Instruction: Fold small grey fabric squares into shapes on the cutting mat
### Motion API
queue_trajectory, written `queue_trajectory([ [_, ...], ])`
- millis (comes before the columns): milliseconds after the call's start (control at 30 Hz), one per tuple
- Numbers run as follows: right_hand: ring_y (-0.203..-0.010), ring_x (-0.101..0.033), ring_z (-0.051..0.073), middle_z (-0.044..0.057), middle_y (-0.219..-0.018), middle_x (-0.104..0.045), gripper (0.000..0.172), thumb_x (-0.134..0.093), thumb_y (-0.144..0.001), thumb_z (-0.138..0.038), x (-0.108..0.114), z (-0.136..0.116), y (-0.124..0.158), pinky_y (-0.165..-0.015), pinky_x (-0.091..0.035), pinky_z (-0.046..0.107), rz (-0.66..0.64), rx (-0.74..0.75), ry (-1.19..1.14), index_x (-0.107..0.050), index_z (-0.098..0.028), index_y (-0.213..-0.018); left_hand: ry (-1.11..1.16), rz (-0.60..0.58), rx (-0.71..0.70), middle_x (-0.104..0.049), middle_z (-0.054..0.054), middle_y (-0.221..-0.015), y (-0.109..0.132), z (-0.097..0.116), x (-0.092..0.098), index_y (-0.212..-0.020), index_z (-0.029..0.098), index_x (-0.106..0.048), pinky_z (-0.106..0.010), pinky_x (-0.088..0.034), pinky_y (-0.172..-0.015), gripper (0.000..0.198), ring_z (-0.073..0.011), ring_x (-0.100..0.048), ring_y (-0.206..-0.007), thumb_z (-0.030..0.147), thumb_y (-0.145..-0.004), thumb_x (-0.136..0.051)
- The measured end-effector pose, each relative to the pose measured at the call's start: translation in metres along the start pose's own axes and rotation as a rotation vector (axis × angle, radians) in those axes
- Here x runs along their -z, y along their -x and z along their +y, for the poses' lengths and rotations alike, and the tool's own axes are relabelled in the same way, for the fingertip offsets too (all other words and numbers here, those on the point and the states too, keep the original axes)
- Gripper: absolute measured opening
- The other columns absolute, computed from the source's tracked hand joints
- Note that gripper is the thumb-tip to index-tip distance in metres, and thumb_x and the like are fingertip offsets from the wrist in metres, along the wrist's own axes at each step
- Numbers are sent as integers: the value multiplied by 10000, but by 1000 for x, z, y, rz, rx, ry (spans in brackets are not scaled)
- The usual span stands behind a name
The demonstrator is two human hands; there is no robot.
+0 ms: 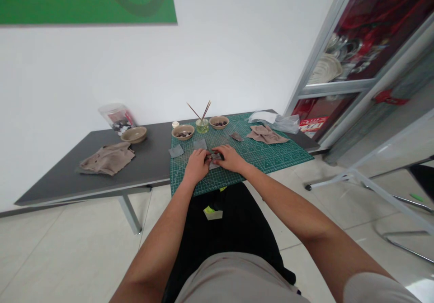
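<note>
My left hand (pixel 197 165) and my right hand (pixel 232 158) meet low over a green cutting mat (pixel 271 158). Between them lies a small grey square of thin sheet (pixel 214 162), its edges under my curled fingers. Something dark shows by the fingertips, too small to name. Just beyond my hands are two similar grey squares, one at the left (pixel 176 151) and a paler one (pixel 200 144). A darker brownish piece (pixel 236 136) lies past my right hand.
Two bowls (pixel 183 132) (pixel 219 122) hold dark bits, with a glass jar of thin sticks (pixel 202 125) between. Brown cloths lie right (pixel 266 134) and left (pixel 108 159), near another bowl (pixel 134 134) and a clear container (pixel 118 118). A plastic bag (pixel 278 122) sits back right.
</note>
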State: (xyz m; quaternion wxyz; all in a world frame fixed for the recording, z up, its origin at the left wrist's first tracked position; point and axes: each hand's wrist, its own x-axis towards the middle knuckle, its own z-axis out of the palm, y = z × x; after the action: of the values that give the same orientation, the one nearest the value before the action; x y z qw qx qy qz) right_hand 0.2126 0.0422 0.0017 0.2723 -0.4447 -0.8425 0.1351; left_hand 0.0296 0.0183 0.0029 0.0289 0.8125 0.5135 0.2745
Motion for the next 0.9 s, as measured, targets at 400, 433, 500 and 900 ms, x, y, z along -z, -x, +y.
queue_trajectory([
  [400, -1065, -545, 242, 80, -1075, -633, 394, -739, -754, -282, 9, -5, -19, -956, -396, 387, -156, -43, 91, -652, -177, -1124, 68, 88, 71, -636, -81, -977, 0, -3, -1, -930, 204, -577, -411, -443, -860, 92, -268, -530, -957, 185, -845, -549],
  [433, -1069, -546, 249, 80, -1072, -633, 376, -743, -749, -296, 10, -5, -22, -956, -395, 389, -178, -53, 108, -661, -183, -1098, 76, 95, 81, -637, -80, -980, 0, -3, -1, -930, 206, -574, -411, -444, -860, 91, -268, -529, -960, 187, -844, -552],
  [500, -1071, -549, 260, 82, -1072, -632, 343, -749, -740, -322, 12, -6, -26, -947, -397, 390, -214, -68, 140, -674, -190, -1048, 96, 107, 93, -641, -78, -980, 1, -3, -1, -926, 209, -568, -410, -443, -862, 89, -266, -530, -961, 189, -841, -558],
  [900, -738, -575, 149, -4, -814, -639, 202, -675, -702, -209, 20, 1, -25, -652, -405, 243, -20, -240, -224, -588, -183, -882, 242, 204, 203, -635, -46, -880, 4, -3, 3, -880, 217, -581, -355, -460, -793, 63, -220, -560, -879, 234, -822, -593],
])
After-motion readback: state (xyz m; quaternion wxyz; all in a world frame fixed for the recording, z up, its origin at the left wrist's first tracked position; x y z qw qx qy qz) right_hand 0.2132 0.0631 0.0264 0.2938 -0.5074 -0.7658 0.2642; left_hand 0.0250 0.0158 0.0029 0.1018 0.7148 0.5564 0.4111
